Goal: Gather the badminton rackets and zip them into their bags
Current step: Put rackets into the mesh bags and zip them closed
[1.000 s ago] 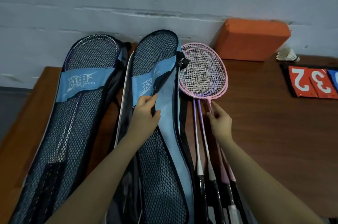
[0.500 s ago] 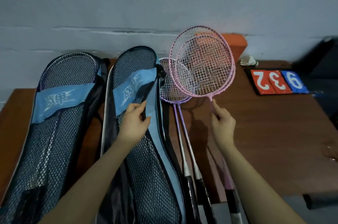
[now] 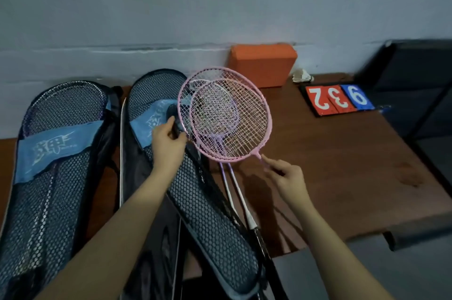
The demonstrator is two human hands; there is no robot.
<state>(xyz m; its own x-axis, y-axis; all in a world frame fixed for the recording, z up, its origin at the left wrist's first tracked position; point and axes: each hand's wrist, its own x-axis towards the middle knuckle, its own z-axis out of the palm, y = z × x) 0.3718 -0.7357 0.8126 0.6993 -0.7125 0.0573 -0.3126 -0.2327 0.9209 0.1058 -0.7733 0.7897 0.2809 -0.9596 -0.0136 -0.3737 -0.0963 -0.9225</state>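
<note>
Our left hand (image 3: 168, 138) grips the middle bag (image 3: 195, 201) flap; our right hand (image 3: 285, 175) pinches the pink rackets (image 3: 227, 113) mid-frame. Their strings could snag the bag's mesh going in.

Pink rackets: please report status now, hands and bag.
Left hand grips bag edge. Right hand pinches pink rackets, raised, not yet inside. Purple rackets lie beside the bag.

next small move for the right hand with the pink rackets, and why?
Probably tip the pink rackets left and feed their heads into the middle bag. The right hand pinches the pink shaft just below the raised heads, which overlap the bag's top, while the left hand grips the bag's edge at the blue band. How wide the opening is cannot be told.
</note>
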